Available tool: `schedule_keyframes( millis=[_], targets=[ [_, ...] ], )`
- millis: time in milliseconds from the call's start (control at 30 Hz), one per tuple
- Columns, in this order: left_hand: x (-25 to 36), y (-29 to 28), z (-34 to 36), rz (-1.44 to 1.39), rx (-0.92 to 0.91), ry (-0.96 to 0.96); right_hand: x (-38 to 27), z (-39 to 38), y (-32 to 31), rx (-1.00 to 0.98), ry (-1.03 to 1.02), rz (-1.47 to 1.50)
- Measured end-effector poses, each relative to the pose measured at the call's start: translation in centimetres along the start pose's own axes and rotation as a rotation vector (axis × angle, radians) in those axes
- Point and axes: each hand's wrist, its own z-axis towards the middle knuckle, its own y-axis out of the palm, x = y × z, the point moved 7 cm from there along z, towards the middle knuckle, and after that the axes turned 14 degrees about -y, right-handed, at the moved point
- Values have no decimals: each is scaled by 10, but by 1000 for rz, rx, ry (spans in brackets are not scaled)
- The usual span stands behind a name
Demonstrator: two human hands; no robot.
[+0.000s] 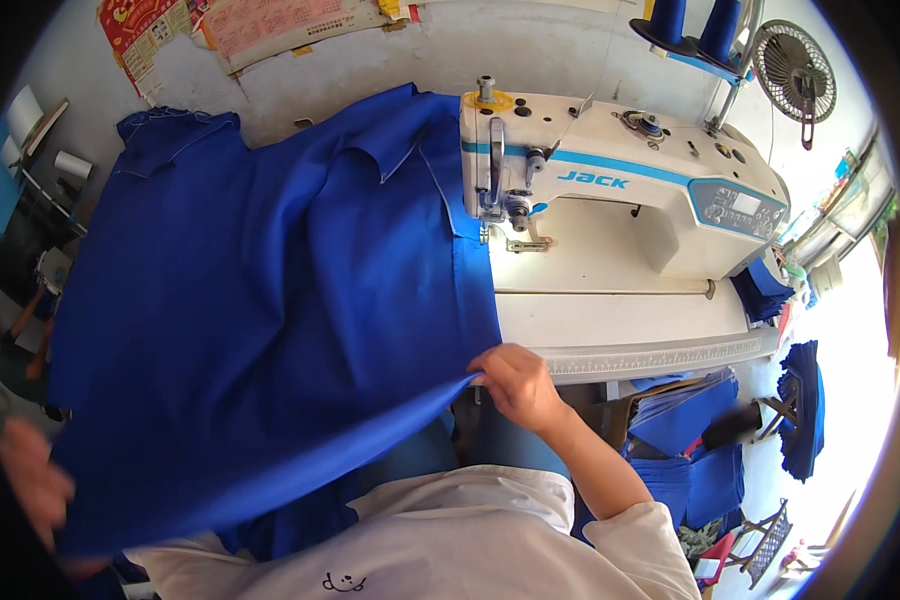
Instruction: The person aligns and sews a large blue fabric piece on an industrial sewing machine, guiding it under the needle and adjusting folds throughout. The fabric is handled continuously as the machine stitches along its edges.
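Observation:
A large blue fabric piece (250,280), with seamed folds at its top, spreads from the white sewing machine (620,180) down toward my lap. Its right side lies beside the presser foot area (485,235). My right hand (515,385) is closed on the fabric's lower right corner, just below the machine bed's front edge, lifting it slightly. My left hand (35,475) is at the far left beside the fabric's lower left edge, smeared by motion; whether it grips the cloth cannot be made out.
A ruler strip (670,355) edges the machine table. Stacked blue pieces (685,420) sit below it at right, with more hanging (800,410). Thread cones (715,30) and a small fan (795,70) stand at top right. Another person (10,355) works at far left.

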Motion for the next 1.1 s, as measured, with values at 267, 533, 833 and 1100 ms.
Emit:
schedule_keyframes(
  millis=[267, 533, 833, 1100],
  targets=[
    [-156, 277, -13, 397, -312, -166, -59, -53, 29, -29, 29, -55],
    [-226, 297, -111, 591, -262, -314, -69, -48, 14, -56, 116, -49],
    [-277, 316, -84, 596, -212, -225, -37, -15, 26, -73, 158, -65],
    [-331, 345, -48, 550, -174, -213, 16, 18, 26, -36, 210, -82]
  ],
)
